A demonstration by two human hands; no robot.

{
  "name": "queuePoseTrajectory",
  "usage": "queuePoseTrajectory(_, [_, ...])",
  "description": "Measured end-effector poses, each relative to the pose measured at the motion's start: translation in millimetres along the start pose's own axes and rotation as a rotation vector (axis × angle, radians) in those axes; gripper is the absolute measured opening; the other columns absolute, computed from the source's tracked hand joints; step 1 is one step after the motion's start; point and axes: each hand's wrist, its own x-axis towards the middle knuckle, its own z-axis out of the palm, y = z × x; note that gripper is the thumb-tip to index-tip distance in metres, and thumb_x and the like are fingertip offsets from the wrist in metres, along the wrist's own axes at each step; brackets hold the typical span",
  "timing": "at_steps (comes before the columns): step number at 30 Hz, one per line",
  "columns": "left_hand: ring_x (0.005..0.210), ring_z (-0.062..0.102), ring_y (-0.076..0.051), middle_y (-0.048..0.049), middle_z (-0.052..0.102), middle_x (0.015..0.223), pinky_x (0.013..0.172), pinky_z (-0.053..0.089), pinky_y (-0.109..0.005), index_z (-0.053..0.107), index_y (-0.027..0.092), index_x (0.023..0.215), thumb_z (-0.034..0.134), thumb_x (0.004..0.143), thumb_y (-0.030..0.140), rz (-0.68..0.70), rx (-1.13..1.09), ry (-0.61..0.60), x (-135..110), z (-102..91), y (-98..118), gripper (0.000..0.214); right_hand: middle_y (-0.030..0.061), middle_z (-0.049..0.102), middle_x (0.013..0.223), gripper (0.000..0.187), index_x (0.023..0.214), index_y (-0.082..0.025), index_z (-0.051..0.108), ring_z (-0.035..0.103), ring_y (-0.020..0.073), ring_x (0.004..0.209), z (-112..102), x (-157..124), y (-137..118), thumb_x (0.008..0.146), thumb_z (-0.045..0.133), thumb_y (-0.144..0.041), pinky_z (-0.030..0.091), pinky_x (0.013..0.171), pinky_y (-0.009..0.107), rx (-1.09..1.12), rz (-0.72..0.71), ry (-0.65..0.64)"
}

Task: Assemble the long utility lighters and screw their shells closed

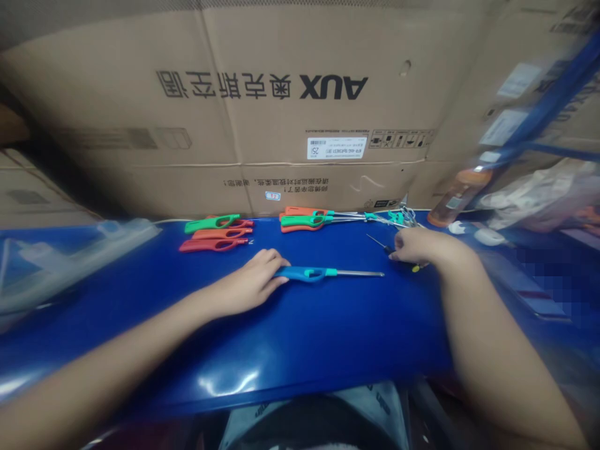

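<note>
My left hand (253, 279) rests on the blue table (300, 331) with its fingers closed round the handle end of a blue long-necked lighter (323, 273), whose metal tube points right. My right hand (415, 245) lies further right, fingers curled over a small screwdriver (382, 245) with a dark shaft and a yellow tip showing under the hand. The fingertips of that hand are mostly hidden.
Green and red lighters (216, 233) lie in a group at the back left. More orange and green lighters (312, 219) lie at the back middle. A large AUX cardboard box (262, 106) walls off the back. An orange bottle (457, 197) and plastic bags stand at right, clear plastic at left.
</note>
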Motion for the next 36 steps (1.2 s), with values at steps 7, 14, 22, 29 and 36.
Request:
queuePoseTrajectory(7, [0.11,0.055,-0.025,-0.0101,0.053,0.112,0.103,0.047,-0.045,0.053,0.018,0.118,0.038,0.103,0.036,-0.007,0.071,0.207,53,-13.7,-44,0.028,0.0207,0.073,0.095,0.02,0.095,-0.01,0.071,0.072,0.0331,0.088,3,4,-11,0.078,0.07,-0.02,0.053,0.072,0.039,-0.044,0.078,0.062])
queuePoseTrajectory(14, [0.116,0.051,-0.032,-0.0151,0.05,0.115,0.109,0.041,-0.052,0.056,0.013,0.115,0.046,0.097,0.026,-0.111,0.128,0.313,120,-19.3,-80,0.025,0.0203,0.052,0.139,0.048,0.137,-0.015,0.05,0.057,0.0346,0.126,26,15,-47,0.097,0.053,-0.042,0.05,0.095,0.041,-0.022,-0.111,0.38])
queuePoseTrajectory(22, [0.114,0.055,-0.028,-0.0097,0.052,0.108,0.109,0.044,-0.046,0.062,0.018,0.116,0.054,0.09,0.016,-0.163,0.107,0.397,148,-2.4,-99,0.028,0.0156,0.056,0.131,0.04,0.135,-0.018,0.053,0.062,0.0311,0.114,51,25,-74,0.1,0.047,-0.036,0.052,0.087,0.039,0.031,-0.32,0.414])
queuePoseTrajectory(29, [0.116,0.055,-0.028,-0.0094,0.057,0.112,0.11,0.045,-0.044,0.069,0.02,0.114,0.056,0.084,0.012,-0.174,0.122,0.491,147,-1.3,-97,0.034,0.0168,0.055,0.129,0.037,0.131,-0.018,0.056,0.063,0.0308,0.11,54,24,-76,0.1,0.048,-0.035,0.052,0.084,0.038,0.04,-0.359,0.418])
queuePoseTrajectory(36, [0.118,0.055,-0.027,-0.0096,0.059,0.118,0.106,0.047,-0.044,0.07,0.02,0.114,0.054,0.085,0.013,-0.196,0.195,0.54,134,1.5,-78,0.034,0.0167,0.056,0.13,0.04,0.133,-0.017,0.057,0.063,0.0319,0.111,57,26,-76,0.099,0.046,-0.035,0.053,0.084,0.039,0.046,-0.378,0.423])
